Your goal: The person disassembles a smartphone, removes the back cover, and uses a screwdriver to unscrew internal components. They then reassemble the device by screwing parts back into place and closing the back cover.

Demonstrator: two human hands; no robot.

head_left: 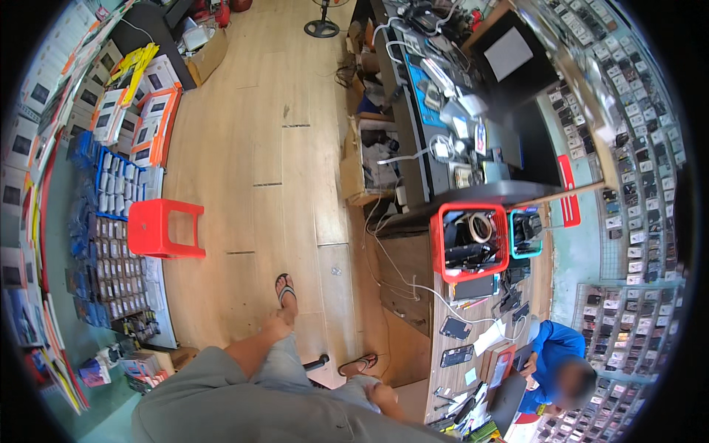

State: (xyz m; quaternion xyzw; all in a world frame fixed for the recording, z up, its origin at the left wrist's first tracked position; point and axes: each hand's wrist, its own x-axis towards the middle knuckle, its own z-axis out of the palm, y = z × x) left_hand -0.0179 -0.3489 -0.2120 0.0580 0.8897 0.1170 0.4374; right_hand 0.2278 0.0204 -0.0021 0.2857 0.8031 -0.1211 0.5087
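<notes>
My left hand (282, 323) rests on my left knee, fingers loosely draped over it, holding nothing visible. Lower right of it, my right hand (380, 393) lies at my right knee, its fingers slightly bent and small in view, with nothing apparent in them. My sandalled left foot (286, 294) is on the wooden floor (236, 148); my right foot (358, 367) is beside a black chair leg (317, 363). Right of my right hand is a workbench (436, 343) bearing opened phones (456, 356), papers, cables and tools.
A red stool (166, 229) stands by shelves of boxed goods (151, 125) on the left. Red (437, 244) and teal baskets (528, 251) sit on the bench, below a cluttered black desk (413, 170). A person in blue (554, 347) sits across the bench. A fan (322, 26) stands far ahead.
</notes>
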